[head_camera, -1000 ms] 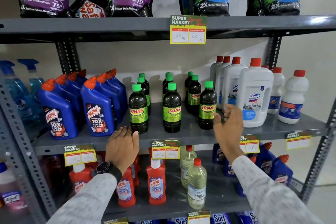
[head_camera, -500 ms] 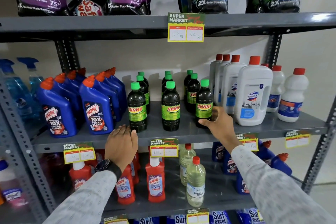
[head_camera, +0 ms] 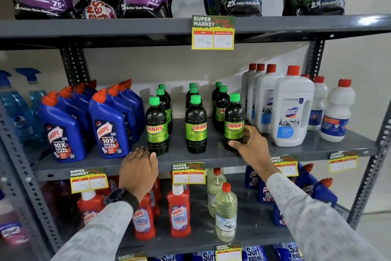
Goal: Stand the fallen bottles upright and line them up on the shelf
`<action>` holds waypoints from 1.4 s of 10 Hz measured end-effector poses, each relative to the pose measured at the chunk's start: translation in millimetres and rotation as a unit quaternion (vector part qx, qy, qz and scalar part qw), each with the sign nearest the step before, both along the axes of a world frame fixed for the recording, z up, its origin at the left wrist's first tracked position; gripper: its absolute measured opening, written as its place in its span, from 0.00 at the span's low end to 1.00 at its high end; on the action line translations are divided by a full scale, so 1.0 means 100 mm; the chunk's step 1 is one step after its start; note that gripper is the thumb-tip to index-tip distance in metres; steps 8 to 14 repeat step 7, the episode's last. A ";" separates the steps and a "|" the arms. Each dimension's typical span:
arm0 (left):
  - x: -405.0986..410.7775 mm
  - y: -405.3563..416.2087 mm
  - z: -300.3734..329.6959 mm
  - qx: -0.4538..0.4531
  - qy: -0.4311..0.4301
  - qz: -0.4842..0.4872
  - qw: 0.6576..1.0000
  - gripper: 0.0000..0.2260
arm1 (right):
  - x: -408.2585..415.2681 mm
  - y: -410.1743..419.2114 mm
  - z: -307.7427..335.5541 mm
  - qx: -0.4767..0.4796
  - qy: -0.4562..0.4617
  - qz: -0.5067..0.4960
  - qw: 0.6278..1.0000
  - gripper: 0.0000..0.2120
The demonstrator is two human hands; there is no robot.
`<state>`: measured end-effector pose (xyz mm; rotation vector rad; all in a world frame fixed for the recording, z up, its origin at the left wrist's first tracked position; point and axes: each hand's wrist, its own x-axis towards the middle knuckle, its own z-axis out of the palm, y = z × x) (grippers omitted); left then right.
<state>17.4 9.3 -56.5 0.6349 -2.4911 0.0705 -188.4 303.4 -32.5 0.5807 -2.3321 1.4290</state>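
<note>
Every Sunny bottle on the middle shelf (head_camera: 211,156) stands upright. The right hand (head_camera: 251,146) grips the front-right Sunny bottle (head_camera: 234,122), which sits off the front row. The left hand (head_camera: 138,170) lies released, left of it.

A shop: price tags (head_camera: 212,32) on stocked shelving (head_camera: 317,25).

Grey metal shelf (head_camera: 211,156) carries upright dark bottles (head_camera: 196,125), blue and white bottles.

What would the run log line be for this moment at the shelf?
right hand: grip on front right Sunny bottle, upright | left hand: flat on shelf edge beside front left Sunny bottle | none fallen in view
</note>
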 end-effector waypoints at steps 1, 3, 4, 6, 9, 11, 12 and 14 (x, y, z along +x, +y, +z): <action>0.01 0.01 0.00 0.004 -0.001 -0.001 1.000 0.30 | 0.01 0.00 -0.01 0.006 0.002 -0.005 1.000 0.37; 0.01 0.02 0.02 0.004 0.008 -0.003 1.000 0.31 | 0.03 -0.01 0.01 0.025 0.003 -0.010 1.000 0.35; 0.02 0.03 0.03 0.007 0.014 -0.001 1.000 0.31 | 0.03 -0.01 0.02 0.033 0.006 -0.006 0.999 0.35; 0.03 0.03 0.05 0.010 0.015 0.000 1.000 0.32 | 0.06 0.00 0.02 0.026 0.006 -0.004 1.000 0.34; 0.05 0.05 0.07 0.028 0.012 -0.004 1.000 0.35 | 0.06 0.00 0.01 0.021 0.011 0.003 1.000 0.35; 0.05 0.05 0.07 0.028 0.012 -0.004 1.000 0.35 | 0.06 0.00 0.01 0.021 0.011 0.003 1.000 0.35; 0.05 0.05 0.07 0.028 0.012 -0.004 1.000 0.35 | 0.06 0.00 0.01 0.021 0.011 0.003 1.000 0.35; 0.05 0.05 0.07 0.028 0.012 -0.004 1.000 0.35 | 0.06 0.00 0.01 0.021 0.011 0.003 1.000 0.35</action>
